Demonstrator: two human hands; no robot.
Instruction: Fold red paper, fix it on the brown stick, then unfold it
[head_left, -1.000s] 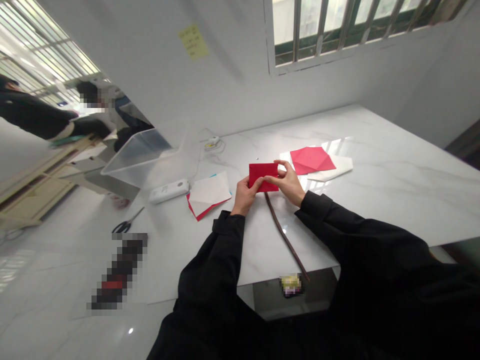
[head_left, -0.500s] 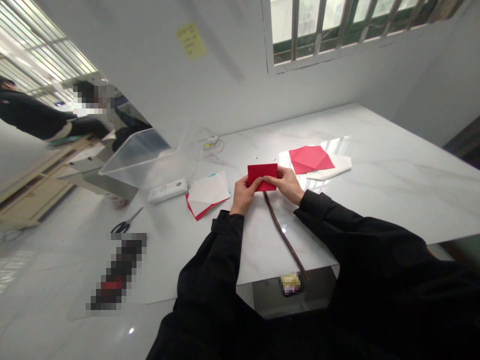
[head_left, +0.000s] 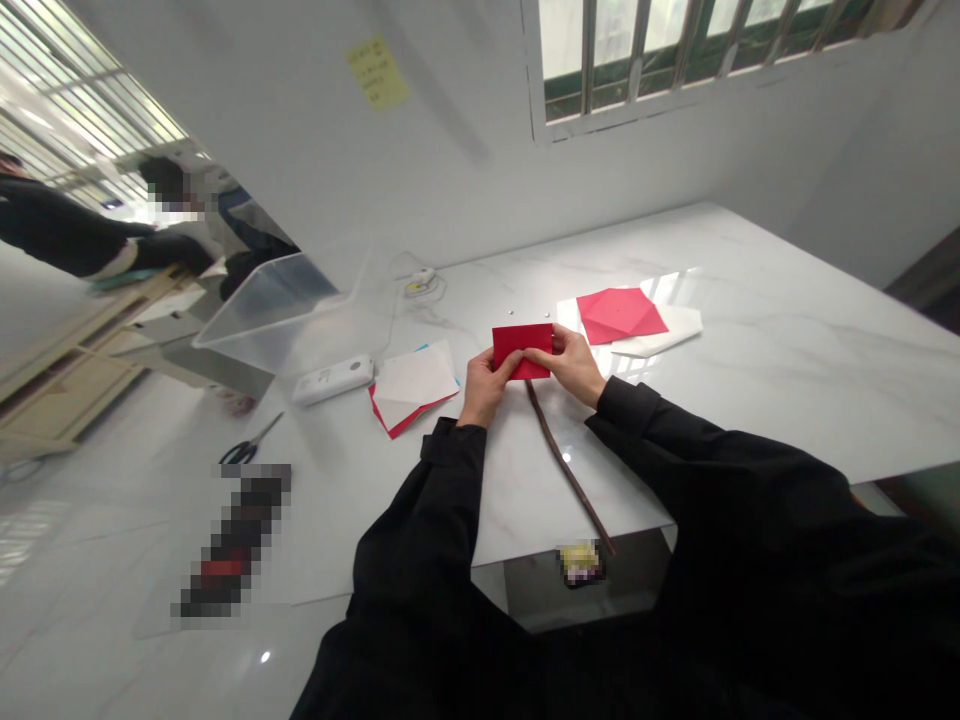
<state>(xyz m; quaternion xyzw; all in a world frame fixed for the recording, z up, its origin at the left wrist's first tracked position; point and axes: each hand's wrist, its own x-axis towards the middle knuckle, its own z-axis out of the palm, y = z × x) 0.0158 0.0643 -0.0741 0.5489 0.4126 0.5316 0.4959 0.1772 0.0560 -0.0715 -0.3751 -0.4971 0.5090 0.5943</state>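
Note:
A folded red paper lies on the white marble table in front of me. My left hand pinches its lower left corner. My right hand presses down on its lower right part with the fingers curled over the edge. A thin dark stick runs from under the paper toward the table's near edge.
A pink-red creased sheet on white paper lies to the right. A stack of white and red sheets lies to the left, beside a white device, scissors and a clear plastic bin. People sit at the far left.
My right hand's fingers have come down from above the paper's top edge and now rest lower on it. The paper stays in place.

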